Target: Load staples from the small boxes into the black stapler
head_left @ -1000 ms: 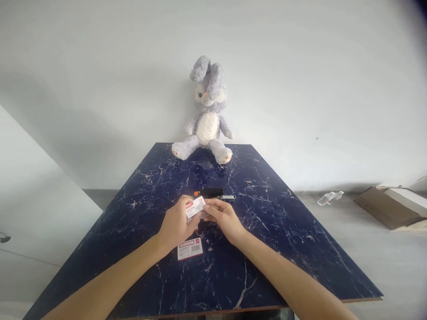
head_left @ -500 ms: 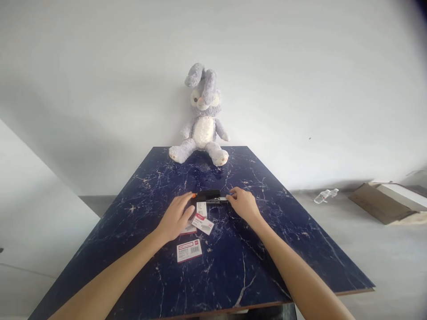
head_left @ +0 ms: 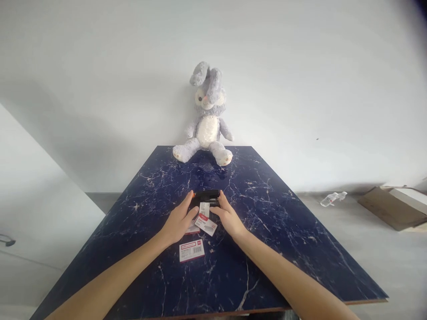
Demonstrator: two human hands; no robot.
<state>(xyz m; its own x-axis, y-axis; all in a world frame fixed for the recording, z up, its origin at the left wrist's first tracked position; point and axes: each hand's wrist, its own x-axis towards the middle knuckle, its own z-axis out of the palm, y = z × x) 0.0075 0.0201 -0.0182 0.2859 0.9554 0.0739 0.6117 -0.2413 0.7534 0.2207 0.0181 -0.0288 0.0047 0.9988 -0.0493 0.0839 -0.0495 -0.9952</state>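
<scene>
A black stapler [head_left: 206,195] with a bit of orange at its left end lies crosswise near the middle of the table. At that left end my left hand [head_left: 178,222] grips it, index finger at the top and thumb lower. On the opposite end my right hand [head_left: 231,220] holds it the same way, fingers curled against it. Just below the stapler, a tilted white and red box [head_left: 206,224] overlaps a pale box [head_left: 204,208] and another partly hidden one [head_left: 193,229]. Closer to me lies a separate white and red box [head_left: 191,251] with a barcode.
A grey plush rabbit [head_left: 208,129] sits at the far edge of the dark blue marbled table [head_left: 273,266], against the wall. On the floor to the right are a clear plastic bottle [head_left: 333,198] and a cardboard box [head_left: 380,206].
My right hand has pushed leftward onto the stapler's right end, and the pale strip-like part sticking out there no longer shows. The view has shifted slightly.
</scene>
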